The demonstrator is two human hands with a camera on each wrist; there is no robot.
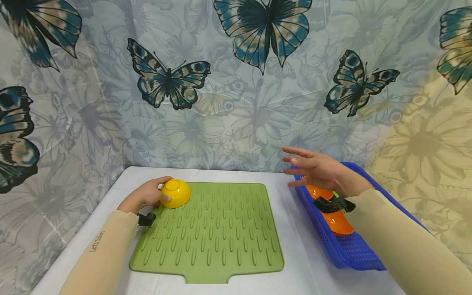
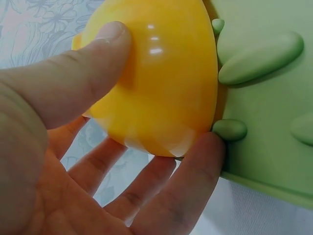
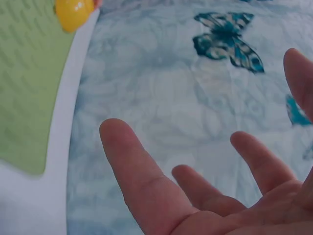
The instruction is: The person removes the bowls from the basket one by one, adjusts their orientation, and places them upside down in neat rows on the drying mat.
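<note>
Round yellow plastic bowl [image 1: 178, 193] pinched by L grip [image 1: 147, 194]; R grip [image 1: 322, 171] spread; placing prob. underway; release needed next.

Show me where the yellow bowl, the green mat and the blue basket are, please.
Yellow bowl [image 2: 164, 83], left wrist view: on its rounded outer side.
Green mat [image 1: 217, 231], head view: on its ridged top, around the middle.
Blue basket [image 1: 329, 241], head view: on its left wall.
</note>
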